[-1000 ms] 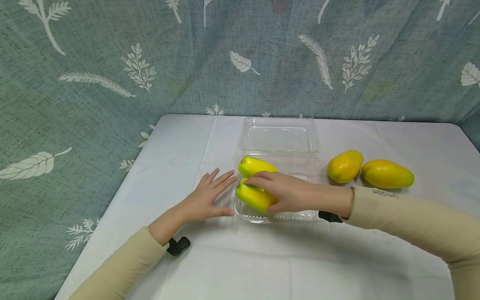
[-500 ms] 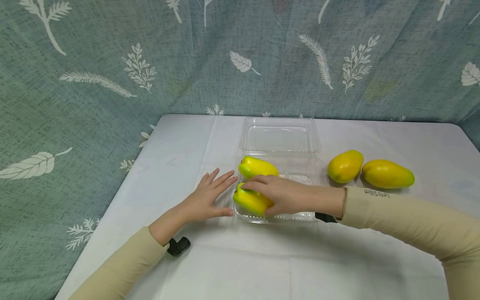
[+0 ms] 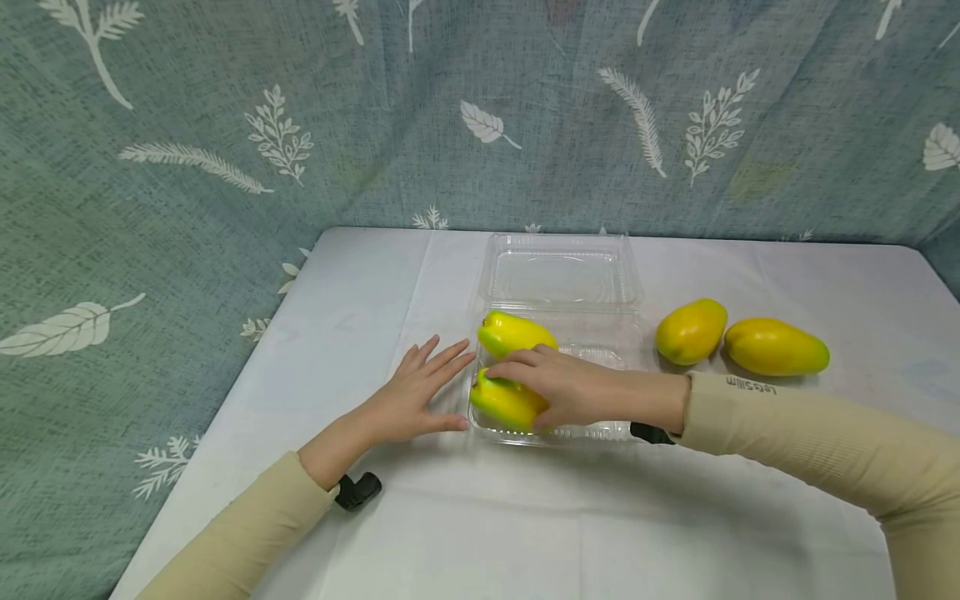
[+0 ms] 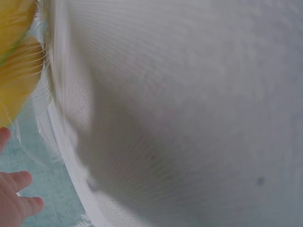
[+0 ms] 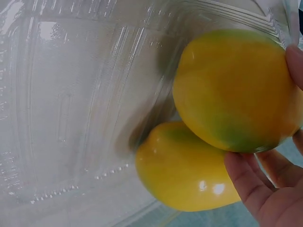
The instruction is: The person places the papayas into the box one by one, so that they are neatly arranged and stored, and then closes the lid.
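My right hand (image 3: 562, 383) grips a yellow-green mango (image 3: 504, 403) in the near left part of a clear plastic clamshell box (image 3: 600, 432). In the right wrist view, thumb and fingers lie on opposite sides of this mango (image 5: 236, 90). A second mango (image 3: 513, 332) lies just behind it in the box, and the two overlap in the right wrist view. My left hand (image 3: 412, 398) has its fingers spread beside the box's left edge, holding nothing. Only some fingertips of it show in the left wrist view, below the mangoes seen through the clear wall.
Two more mangoes, one upright-leaning (image 3: 690, 332) and one lying lengthwise (image 3: 776, 347), sit on the white-covered table (image 3: 465, 533) right of the box. The box's lid (image 3: 558, 275) lies folded back at the rear. Behind the table hangs a leaf-patterned curtain (image 3: 540, 117).
My right hand has moved the gripped mango slightly left and toward me, widening the gap to the mango behind it. The left hand has stayed in place.
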`<state>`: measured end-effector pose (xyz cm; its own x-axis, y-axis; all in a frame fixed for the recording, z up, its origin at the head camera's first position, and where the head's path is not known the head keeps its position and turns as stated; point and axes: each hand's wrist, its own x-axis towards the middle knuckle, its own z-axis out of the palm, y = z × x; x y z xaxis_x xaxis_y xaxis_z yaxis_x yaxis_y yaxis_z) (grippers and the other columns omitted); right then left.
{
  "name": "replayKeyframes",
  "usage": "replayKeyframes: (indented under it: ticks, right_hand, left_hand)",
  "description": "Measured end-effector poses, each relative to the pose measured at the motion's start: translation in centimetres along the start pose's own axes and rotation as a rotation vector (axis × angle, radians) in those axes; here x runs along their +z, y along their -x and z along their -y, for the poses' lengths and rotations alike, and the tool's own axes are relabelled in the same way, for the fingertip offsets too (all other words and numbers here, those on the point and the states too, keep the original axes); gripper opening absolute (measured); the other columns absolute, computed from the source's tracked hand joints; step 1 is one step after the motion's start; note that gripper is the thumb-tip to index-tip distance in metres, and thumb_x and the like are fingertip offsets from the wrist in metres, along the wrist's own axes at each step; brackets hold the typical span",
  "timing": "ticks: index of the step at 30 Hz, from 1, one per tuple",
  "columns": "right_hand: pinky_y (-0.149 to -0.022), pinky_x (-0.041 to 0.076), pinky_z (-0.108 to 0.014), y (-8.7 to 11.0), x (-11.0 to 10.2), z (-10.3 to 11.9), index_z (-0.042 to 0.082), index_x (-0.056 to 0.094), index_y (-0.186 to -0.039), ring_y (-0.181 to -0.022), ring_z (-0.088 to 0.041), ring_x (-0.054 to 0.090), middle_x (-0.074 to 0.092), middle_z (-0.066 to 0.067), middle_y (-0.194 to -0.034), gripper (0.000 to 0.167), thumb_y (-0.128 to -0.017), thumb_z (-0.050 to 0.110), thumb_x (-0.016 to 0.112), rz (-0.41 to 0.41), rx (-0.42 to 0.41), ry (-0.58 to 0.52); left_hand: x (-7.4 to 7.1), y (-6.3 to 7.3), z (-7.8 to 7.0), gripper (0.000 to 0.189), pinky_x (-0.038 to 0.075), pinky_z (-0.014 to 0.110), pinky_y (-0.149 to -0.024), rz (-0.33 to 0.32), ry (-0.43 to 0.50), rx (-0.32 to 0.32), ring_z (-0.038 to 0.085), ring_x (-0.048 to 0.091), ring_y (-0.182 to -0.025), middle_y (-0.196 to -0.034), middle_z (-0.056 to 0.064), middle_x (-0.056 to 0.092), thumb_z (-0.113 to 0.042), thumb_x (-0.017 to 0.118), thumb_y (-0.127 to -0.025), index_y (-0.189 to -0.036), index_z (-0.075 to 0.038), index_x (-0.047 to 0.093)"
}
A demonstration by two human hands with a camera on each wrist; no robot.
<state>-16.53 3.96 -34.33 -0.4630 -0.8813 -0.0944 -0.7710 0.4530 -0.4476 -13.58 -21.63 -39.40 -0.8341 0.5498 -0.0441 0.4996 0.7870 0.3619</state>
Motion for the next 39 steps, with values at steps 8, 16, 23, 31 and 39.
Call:
replayKeyframes:
  ticks: [8, 16, 23, 31, 39]
  right_hand:
    - [-0.095, 0.040, -0.044, 0.07, -0.10, -0.37, 0.013, 0.043, -0.134, -0.115, -0.030, 0.042, 0.045, -0.008, -0.134, 0.074, -0.070, 0.012, 0.080, 0.010, 0.002, -0.025]
    - [-0.095, 0.042, -0.044, 0.13, -0.06, -0.47, 0.012, 0.042, -0.135, -0.116, -0.028, 0.043, 0.045, -0.013, -0.129, 0.075, -0.070, 0.010, 0.079, 0.020, 0.015, -0.053]
    - [-0.096, 0.041, -0.044, 0.20, -0.04, -0.40, 0.012, 0.042, -0.135, -0.116, -0.028, 0.044, 0.045, -0.013, -0.128, 0.075, -0.070, 0.010, 0.079, 0.015, 0.014, -0.048]
    - [-0.096, 0.041, -0.043, 0.35, -0.05, -0.32, 0.012, 0.042, -0.135, -0.116, -0.027, 0.043, 0.045, -0.011, -0.128, 0.074, -0.071, 0.009, 0.078, 0.012, 0.032, -0.068]
    - [-0.098, 0.039, -0.042, 0.44, -0.69, -0.20, 0.012, 0.042, -0.136, -0.119, -0.027, 0.042, 0.046, -0.011, -0.130, 0.073, -0.072, 0.009, 0.077, 0.003, 0.038, -0.083]
  left_hand:
    - [-0.05, 0.00, -0.03, 0.084, 0.005, 0.062, -0.106, -0.001, 0.005, -0.003, 0.040, 0.005, -0.138, -0.154, -0.001, 0.014, -0.054, 0.062, -0.079, -0.146, -0.020, 0.023]
    - [-0.05, 0.02, -0.14, 0.085, 0.004, 0.061, -0.107, 0.005, 0.001, -0.015, 0.039, 0.005, -0.139, -0.154, -0.001, 0.014, -0.054, 0.062, -0.079, -0.146, -0.021, 0.022]
    - [-0.11, 0.02, -0.29, 0.085, 0.004, 0.061, -0.107, 0.007, 0.006, -0.016, 0.039, 0.004, -0.139, -0.154, -0.001, 0.015, -0.055, 0.062, -0.079, -0.146, -0.021, 0.023]
    - [-0.27, -0.02, -0.46, 0.085, 0.005, 0.062, -0.106, 0.004, 0.007, -0.010, 0.040, 0.005, -0.138, -0.153, 0.000, 0.016, -0.054, 0.062, -0.079, -0.146, -0.020, 0.023]
    - [-0.29, 0.01, -0.45, 0.085, 0.005, 0.063, -0.106, 0.001, 0.001, -0.009, 0.041, 0.006, -0.138, -0.153, 0.000, 0.016, -0.053, 0.063, -0.079, -0.146, -0.019, 0.024]
